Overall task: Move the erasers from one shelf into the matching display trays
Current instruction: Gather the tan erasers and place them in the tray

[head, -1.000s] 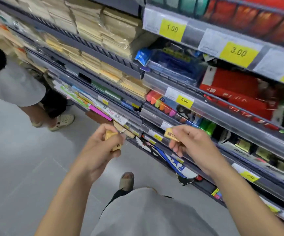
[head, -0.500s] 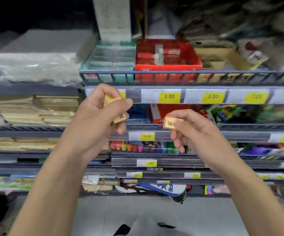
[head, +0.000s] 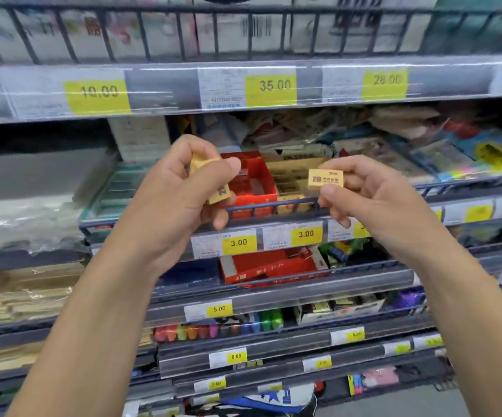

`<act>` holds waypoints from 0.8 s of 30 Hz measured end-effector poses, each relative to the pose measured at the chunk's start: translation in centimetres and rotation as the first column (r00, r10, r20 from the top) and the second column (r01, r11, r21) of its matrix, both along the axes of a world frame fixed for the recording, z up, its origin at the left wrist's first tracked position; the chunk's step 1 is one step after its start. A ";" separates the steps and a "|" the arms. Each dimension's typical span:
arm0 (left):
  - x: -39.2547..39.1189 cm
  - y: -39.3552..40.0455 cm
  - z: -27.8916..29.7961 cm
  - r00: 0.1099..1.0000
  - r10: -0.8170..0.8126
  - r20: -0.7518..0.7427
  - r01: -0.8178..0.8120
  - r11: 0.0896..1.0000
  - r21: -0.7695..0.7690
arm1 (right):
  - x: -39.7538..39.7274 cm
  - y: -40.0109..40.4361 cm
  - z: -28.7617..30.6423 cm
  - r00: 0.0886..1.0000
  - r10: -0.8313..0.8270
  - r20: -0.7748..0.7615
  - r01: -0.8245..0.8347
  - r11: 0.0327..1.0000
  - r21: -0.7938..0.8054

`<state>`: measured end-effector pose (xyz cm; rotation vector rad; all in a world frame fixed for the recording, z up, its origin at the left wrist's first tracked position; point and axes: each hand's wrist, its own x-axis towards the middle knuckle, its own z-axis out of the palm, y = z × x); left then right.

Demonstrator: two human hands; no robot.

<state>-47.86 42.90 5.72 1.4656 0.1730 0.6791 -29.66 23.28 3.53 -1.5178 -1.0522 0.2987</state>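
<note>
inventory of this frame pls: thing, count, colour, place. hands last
erasers: at least three, tan, one in the right hand, at least two in the left
red tray: one, red, middle shelf between the hands
tan tray: one, tan, right of the red tray
teal tray: one, teal, left of the red tray
price tags: many, yellow, on the shelf rails
markers: a row, mixed colours, lower shelf
envelopes: a stack, tan, lower left
left hand: grips erasers
right hand: pinches one eraser
</note>
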 end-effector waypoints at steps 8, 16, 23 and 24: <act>2.5 0.3 0.8 0.997 0.068 -0.040 -0.068 0.998 0.013 | 5.8 1.6 2.7 0.823 -0.133 0.553 0.358 0.877 -0.321; 3.0 1.1 0.3 0.995 0.075 -0.064 -0.073 0.997 0.030 | 7.4 2.4 2.5 0.872 -0.060 0.486 0.229 0.927 -0.296; 3.4 1.7 0.1 0.994 0.079 -0.073 -0.078 0.997 0.012 | 8.1 3.9 2.6 0.778 0.053 0.626 0.339 0.803 -0.490; 3.4 1.8 0.1 0.995 0.077 -0.071 -0.076 0.997 0.011 | 8.1 4.3 2.6 0.748 0.089 0.657 0.371 0.765 -0.526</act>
